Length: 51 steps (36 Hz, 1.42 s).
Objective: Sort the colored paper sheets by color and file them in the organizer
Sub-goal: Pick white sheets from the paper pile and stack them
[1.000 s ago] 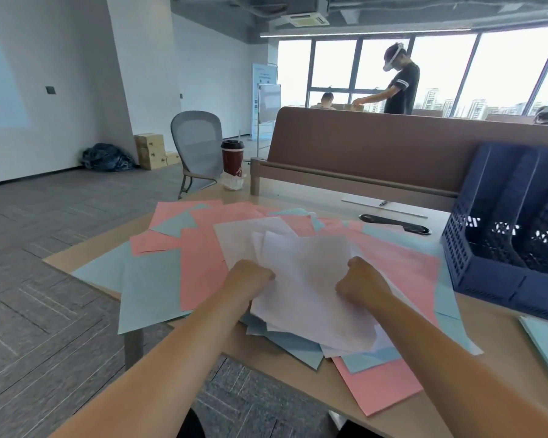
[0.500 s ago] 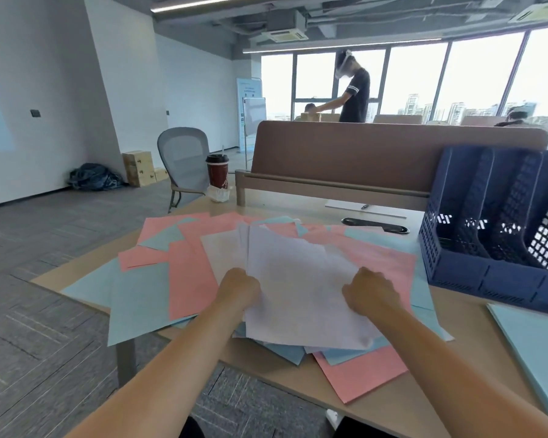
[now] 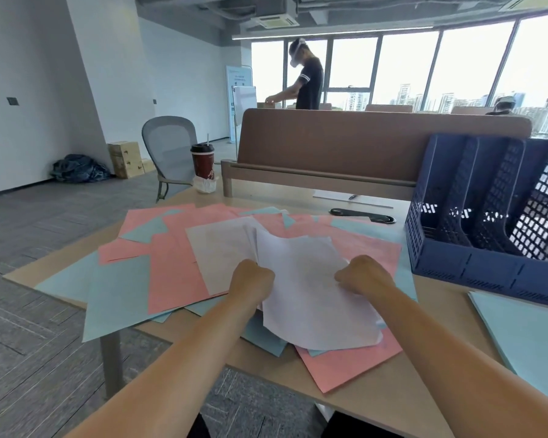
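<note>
A loose spread of pink sheets (image 3: 174, 273) and light blue sheets (image 3: 114, 298) covers the wooden table (image 3: 377, 403). On top lies a small stack of white sheets (image 3: 304, 286). My left hand (image 3: 250, 278) grips the stack's left edge and my right hand (image 3: 363, 275) grips its right edge, both fists closed on the paper. The stack is bowed up slightly between them. A dark blue slotted file organizer (image 3: 475, 267) stands at the right, its slots showing no paper.
More light blue sheets (image 3: 525, 339) lie at the table's right edge. A brown desk divider (image 3: 361, 147) runs along the back, with a coffee cup (image 3: 203, 162) at its left end. A grey chair (image 3: 171, 150) and a standing person (image 3: 307, 80) are beyond.
Both hands have kept hold of the white stack, squaring it and lifting its far edge. The camera view has shifted, bringing the organizer more into view.
</note>
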Available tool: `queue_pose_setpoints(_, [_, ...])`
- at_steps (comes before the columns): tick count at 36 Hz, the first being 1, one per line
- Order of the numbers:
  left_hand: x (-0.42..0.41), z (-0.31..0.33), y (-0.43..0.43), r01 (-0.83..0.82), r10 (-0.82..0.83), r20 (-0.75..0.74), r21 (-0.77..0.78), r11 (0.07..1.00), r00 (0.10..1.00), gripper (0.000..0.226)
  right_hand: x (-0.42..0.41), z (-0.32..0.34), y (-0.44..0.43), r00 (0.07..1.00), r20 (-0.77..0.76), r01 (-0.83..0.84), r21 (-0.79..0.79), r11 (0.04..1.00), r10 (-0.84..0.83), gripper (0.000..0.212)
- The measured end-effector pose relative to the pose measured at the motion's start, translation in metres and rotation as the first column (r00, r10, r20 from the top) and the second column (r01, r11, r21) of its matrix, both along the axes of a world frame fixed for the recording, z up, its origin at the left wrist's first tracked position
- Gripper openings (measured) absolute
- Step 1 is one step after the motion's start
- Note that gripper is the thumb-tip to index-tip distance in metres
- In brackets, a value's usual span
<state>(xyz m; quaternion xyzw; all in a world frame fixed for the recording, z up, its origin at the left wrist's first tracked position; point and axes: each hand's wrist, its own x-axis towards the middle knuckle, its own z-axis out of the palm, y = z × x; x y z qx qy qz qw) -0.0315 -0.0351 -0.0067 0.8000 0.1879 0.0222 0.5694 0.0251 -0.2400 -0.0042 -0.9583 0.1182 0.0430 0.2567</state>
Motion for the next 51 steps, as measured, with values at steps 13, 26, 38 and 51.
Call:
queue_pose_setpoints(13, [0.008,-0.004,-0.005,-0.011,0.015,-0.051,0.087,0.996,0.999,0.01,0.0,0.004,-0.01,0.998,0.047,0.015,0.299,0.954,-0.031,0.018])
queue_pose_setpoints(26, [-0.003,0.0,-0.015,0.034,-0.04,0.036,0.156,0.987,0.999,0.029,-0.015,0.014,-0.037,0.997,0.072,-0.052,0.281,0.958,0.033,0.005])
queue_pose_setpoints(38, [-0.015,0.021,-0.012,0.013,-0.036,-0.056,-0.373,0.928,0.998,0.021,-0.027,0.022,-0.058,0.983,0.152,0.005,0.522,0.853,-0.099,0.015])
queue_pose_setpoints(51, [-0.007,0.029,-0.008,0.225,-0.221,0.111,-0.028,0.974,0.969,0.035,-0.033,0.03,-0.041,0.99,0.128,-0.019,0.569,0.822,-0.065,0.013])
